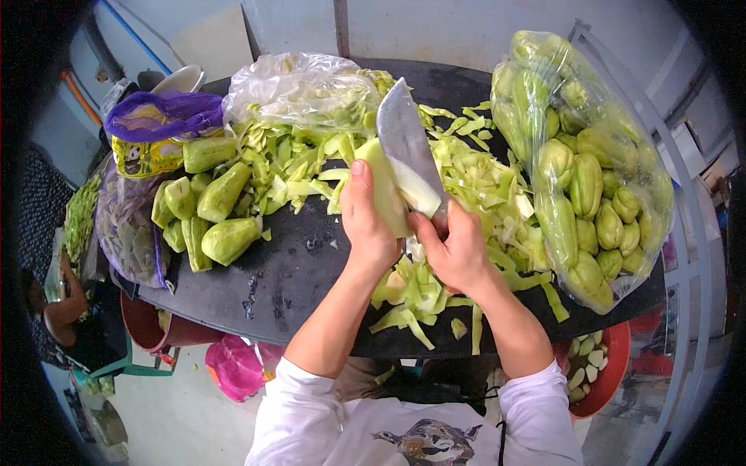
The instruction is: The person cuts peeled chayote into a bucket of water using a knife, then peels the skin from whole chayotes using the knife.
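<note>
In the head view, the left hand [368,225] is closed around a pale green vegetable [376,179] above the black table [295,268], among heaps of peelings [489,190], and the right hand [457,250] grips a knife [402,120], whose wide blade stands just beside this vegetable.

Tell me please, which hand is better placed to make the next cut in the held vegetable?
Probably the right hand: it grips the knife, whose blade is beside the vegetable. The left hand is busy holding the vegetable.
</note>
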`<action>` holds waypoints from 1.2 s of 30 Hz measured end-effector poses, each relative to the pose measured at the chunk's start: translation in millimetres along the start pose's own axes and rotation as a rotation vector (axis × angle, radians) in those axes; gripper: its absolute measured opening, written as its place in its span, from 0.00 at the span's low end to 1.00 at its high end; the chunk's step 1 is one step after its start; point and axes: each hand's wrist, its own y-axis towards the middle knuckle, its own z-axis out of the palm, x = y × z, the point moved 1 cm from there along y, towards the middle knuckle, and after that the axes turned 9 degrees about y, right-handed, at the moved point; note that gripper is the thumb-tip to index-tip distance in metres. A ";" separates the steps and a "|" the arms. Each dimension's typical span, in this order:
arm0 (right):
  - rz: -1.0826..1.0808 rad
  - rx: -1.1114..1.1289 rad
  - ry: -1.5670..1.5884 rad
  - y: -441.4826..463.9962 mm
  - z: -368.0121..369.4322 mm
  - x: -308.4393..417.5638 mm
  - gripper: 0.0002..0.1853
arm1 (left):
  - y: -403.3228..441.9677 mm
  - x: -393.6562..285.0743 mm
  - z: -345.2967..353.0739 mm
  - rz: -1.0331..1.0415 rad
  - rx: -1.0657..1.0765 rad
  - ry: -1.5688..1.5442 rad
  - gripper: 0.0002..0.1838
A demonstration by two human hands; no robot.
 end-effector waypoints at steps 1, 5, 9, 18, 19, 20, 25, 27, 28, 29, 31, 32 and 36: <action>-0.030 -0.005 -0.042 2.3 -0.8 0.5 0.16 | -0.2 0.0 0.7 -0.001 0.000 0.001 0.27; 0.024 0.035 -0.070 0.2 -8.6 12.4 0.14 | 10.0 -5.8 -6.4 0.245 -0.067 0.323 0.26; 0.149 -0.038 -0.033 0.3 -28.8 12.0 0.23 | 26.0 -21.0 -19.2 -0.119 0.109 -0.277 0.33; -0.035 -0.120 -0.337 5.4 -29.8 -1.5 0.26 | 29.8 -20.8 -26.8 -0.060 0.031 -0.313 0.33; -0.046 -0.128 -0.420 5.4 -29.3 -0.6 0.26 | 30.2 -19.7 -28.6 -0.031 0.010 -0.307 0.32; -0.057 -0.136 -0.504 5.2 -29.1 0.8 0.26 | 30.5 -19.2 -29.6 -0.003 -0.009 -0.302 0.32; 0.010 -0.053 -0.501 1.5 -25.1 7.2 0.26 | 31.3 -20.8 -29.7 0.040 -0.083 -0.262 0.32; 0.034 -0.041 -0.455 2.0 -23.8 5.3 0.26 | 30.4 -22.5 -28.9 0.052 -0.145 -0.229 0.31; -0.012 -0.070 -0.463 2.3 -23.8 2.7 0.26 | 28.1 -25.5 -25.2 0.041 -0.121 -0.247 0.31; -0.058 -0.101 -0.473 2.2 -24.3 1.6 0.25 | 26.9 -26.6 -22.8 0.030 -0.096 -0.266 0.32; -0.039 -0.107 -0.512 1.5 -25.0 2.0 0.25 | 28.6 -24.2 -26.9 0.023 -0.078 -0.273 0.32; -0.021 -0.113 -0.548 1.5 -25.0 2.5 0.24 | 29.3 -23.6 -28.5 0.019 -0.061 -0.279 0.32; 0.077 -0.018 -0.569 -1.0 -20.6 3.9 0.17 | 28.6 -21.3 -26.9 0.018 -0.061 -0.295 0.31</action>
